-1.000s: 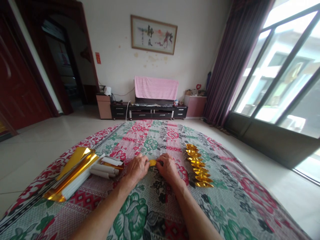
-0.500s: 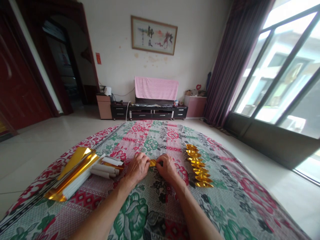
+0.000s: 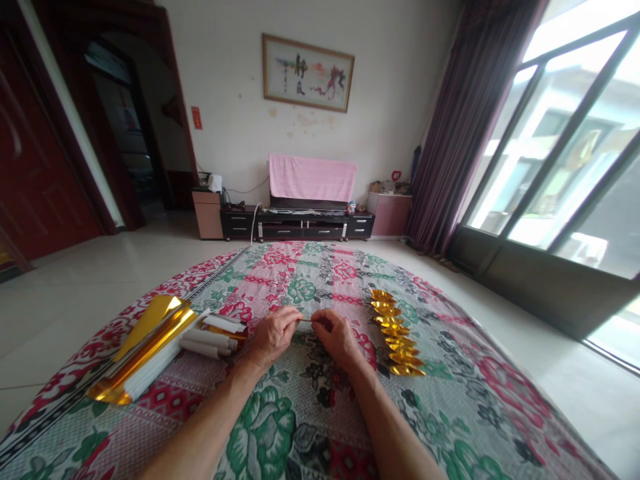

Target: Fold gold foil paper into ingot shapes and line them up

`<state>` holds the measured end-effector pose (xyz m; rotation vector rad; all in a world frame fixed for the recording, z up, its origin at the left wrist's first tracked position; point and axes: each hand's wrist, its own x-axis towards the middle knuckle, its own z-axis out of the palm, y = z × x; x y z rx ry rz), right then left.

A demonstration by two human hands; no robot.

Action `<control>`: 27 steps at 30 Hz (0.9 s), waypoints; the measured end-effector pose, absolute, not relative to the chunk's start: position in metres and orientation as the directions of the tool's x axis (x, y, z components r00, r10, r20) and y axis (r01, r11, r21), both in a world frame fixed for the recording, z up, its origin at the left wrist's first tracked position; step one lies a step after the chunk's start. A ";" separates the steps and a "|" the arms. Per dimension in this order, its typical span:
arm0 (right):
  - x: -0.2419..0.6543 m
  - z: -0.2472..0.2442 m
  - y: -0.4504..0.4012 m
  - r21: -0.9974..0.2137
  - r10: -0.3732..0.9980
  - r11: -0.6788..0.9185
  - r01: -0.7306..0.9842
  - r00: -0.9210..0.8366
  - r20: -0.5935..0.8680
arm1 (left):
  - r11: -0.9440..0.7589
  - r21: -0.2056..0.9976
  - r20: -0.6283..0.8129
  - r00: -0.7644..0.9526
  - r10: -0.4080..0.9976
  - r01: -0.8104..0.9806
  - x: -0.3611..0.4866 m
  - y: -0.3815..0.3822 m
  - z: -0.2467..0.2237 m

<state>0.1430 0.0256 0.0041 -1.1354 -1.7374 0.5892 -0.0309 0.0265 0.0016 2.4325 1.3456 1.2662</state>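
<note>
Between my two hands a small piece of gold foil paper [image 3: 306,320] is stretched, seen nearly edge-on as a thin line. My left hand [image 3: 277,333] pinches its left end, and my right hand [image 3: 336,335] pinches its right end; the fingers hide most of it. To the right, folded gold paper pieces [image 3: 393,327], pointed at both ends, lie in an overlapping column on the patterned cloth [image 3: 310,400]. On the left lie gold foil sheets [image 3: 160,340] with white undersides, and beside them several rolled or folded white-backed papers [image 3: 210,339].
Beyond the cloth stands a low black TV cabinet [image 3: 305,227], with a pink cloth [image 3: 313,177] draped over the screen on it. A purple curtain [image 3: 450,133] and large window [image 3: 565,153] are at right. A dark red door [image 3: 45,167] is at left.
The gold paper between my hands has turned from showing its flat face to nearly edge-on. My fingertips have lifted slightly. The stacks on both sides stay put.
</note>
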 end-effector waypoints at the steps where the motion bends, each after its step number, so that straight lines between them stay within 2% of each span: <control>1: 0.143 0.003 0.026 -0.791 0.889 0.447 0.418 -0.116 0.442 | -0.618 0.438 0.625 0.274 0.731 0.653 -0.031 0.026 0.002; 5: 0.144 0.001 0.028 -0.842 0.910 0.412 0.349 -0.104 0.402 | -0.647 0.418 0.641 0.297 0.707 0.637 -0.029 0.024 0.003; 7: 0.145 0.002 0.028 -0.889 0.924 0.381 0.255 -0.127 0.360 | -0.652 0.397 0.655 0.299 0.694 0.646 -0.028 0.024 0.004; 11: 0.146 0.010 0.026 -0.982 0.967 0.188 0.022 -0.180 0.181 | -0.668 0.353 0.686 0.304 0.661 0.655 -0.029 0.024 0.004; 16: 0.145 0.016 0.024 -0.992 0.979 0.099 -0.080 -0.171 0.112 | -0.696 0.354 0.695 0.322 0.643 0.625 -0.027 0.023 0.004; 19: 0.145 0.015 0.025 -0.988 0.979 0.069 -0.140 -0.183 0.095 | -0.671 0.432 0.681 0.269 0.681 0.603 -0.024 0.022 0.007; 24: 0.147 0.010 0.029 -0.984 0.976 0.045 -0.171 -0.204 0.080 | -0.533 0.695 0.541 0.137 0.830 0.483 -0.020 0.019 0.011; 27: 0.147 0.009 0.030 -0.983 0.966 0.060 -0.174 -0.239 0.101 | -0.518 0.722 0.509 0.154 0.847 0.458 -0.019 0.017 0.012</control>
